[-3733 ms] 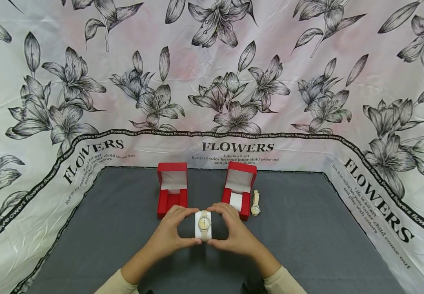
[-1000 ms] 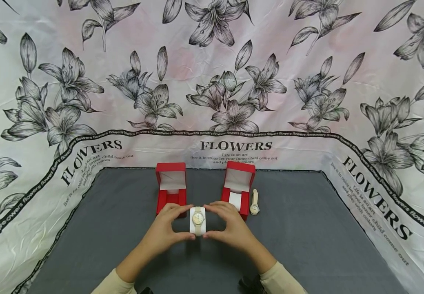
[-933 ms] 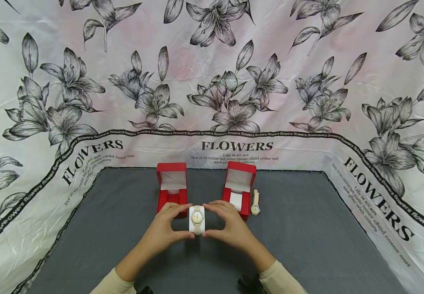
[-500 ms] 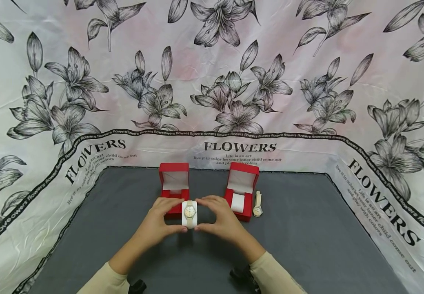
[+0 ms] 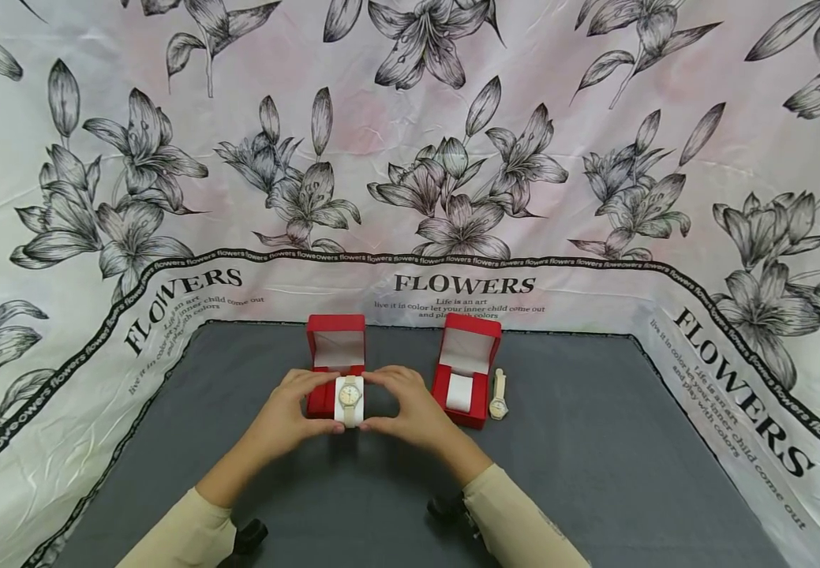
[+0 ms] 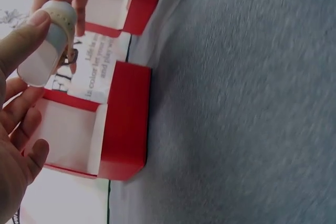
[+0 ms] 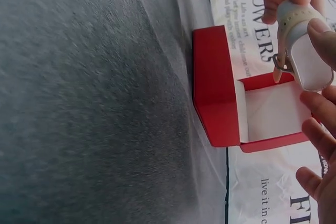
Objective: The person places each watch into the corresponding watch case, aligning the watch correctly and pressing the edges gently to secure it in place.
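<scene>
Between both hands is a small white watch cushion with a cream-strapped wristwatch wrapped round it, dial facing up. The left hand pinches its left side between thumb and fingers; the right hand pinches the right side likewise. They hold it at the front of the left red watch box, overlapping its right part in the head view. That box's lid stands raised. In the left wrist view, the cushion's white end and the strap buckle show; the right wrist view shows the cushion above the box.
To the right stands a second red watch box, lid up, with a white cushion inside. Another cream-strapped watch lies beside it on the grey cloth. A flower-printed white sheet rises behind.
Both hands have carried the cushion with its watch leftward and away from the body, from between the two boxes to the front of the left box. The boxes and the other watch stay put.
</scene>
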`<state>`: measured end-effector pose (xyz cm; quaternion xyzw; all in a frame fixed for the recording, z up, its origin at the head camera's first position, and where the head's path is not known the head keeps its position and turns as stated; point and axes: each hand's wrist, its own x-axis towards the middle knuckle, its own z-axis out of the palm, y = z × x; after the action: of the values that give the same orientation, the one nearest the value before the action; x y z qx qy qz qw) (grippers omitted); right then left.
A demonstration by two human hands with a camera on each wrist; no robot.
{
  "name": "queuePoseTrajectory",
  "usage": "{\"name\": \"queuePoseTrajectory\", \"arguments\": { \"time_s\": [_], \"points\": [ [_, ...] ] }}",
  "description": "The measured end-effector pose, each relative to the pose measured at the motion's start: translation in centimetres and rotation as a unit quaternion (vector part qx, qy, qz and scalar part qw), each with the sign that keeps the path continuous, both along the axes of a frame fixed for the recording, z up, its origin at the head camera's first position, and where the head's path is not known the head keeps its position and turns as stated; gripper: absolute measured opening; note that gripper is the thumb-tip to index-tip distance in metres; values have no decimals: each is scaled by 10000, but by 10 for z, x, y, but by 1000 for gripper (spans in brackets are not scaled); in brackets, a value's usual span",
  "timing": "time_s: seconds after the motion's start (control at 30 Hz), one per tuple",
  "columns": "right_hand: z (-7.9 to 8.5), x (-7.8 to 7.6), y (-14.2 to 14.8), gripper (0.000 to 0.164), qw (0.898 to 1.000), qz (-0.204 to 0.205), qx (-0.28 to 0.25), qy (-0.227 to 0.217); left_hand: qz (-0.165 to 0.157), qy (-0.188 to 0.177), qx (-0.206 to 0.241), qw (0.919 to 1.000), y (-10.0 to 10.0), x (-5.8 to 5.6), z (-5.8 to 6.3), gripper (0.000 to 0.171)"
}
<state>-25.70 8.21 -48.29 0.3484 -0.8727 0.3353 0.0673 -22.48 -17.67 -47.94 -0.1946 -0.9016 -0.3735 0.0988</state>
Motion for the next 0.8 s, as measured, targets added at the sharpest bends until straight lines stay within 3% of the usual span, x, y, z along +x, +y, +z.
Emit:
{"name": "queuePoseTrajectory", "arguments": {
  "time_s": [0.33, 0.6, 0.8],
  "points": [
    [1, -19, -18, 74, 9993, -47, 364, -114, 79, -201, -227, 9995, -12, -14, 3, 77],
    [3, -32, -31, 71, 9972, -171, 676, -261, 159, -310, -373, 9987, -19, -28, -2, 77],
    [5, -43, -34, 71, 9967, -198, 710, -342, 47, -360, -416, 9985, -22, -38, -3, 76]
  ]
}}
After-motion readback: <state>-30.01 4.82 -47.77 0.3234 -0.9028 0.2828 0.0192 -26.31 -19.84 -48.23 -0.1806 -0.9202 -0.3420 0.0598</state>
